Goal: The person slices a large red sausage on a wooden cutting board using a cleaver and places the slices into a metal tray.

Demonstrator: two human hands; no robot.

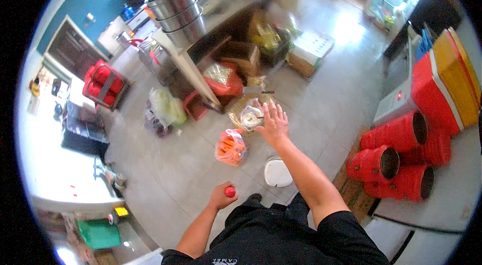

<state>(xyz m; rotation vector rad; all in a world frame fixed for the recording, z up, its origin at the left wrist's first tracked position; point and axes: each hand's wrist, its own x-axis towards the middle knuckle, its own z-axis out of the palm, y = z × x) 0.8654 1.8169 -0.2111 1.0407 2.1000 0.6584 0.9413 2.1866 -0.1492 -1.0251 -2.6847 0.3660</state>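
My left hand (221,195) is closed around a small thing with a round red end (230,192); the rest of it is hidden in my fist. With fingers spread, my right hand (274,123) reaches forward, palm down, and holds nothing that I can see. Just left of it, a shallow woven basket (235,117) on the floor holds a clear plastic bag (250,116) with something pale inside. Nearer to me stands a thin plastic bag of carrots (231,149). A white, rounded-square stool or lid (277,172) is below my right forearm.
Red drums (374,163) lie stacked at the right, beside red and yellow boxes (437,92). Steel pots (186,29) stand on the counter ahead. Under and beside it are a cardboard box (241,57), a red bag (228,84) and bagged greens (168,107). A white carton (310,49) sits farther off.
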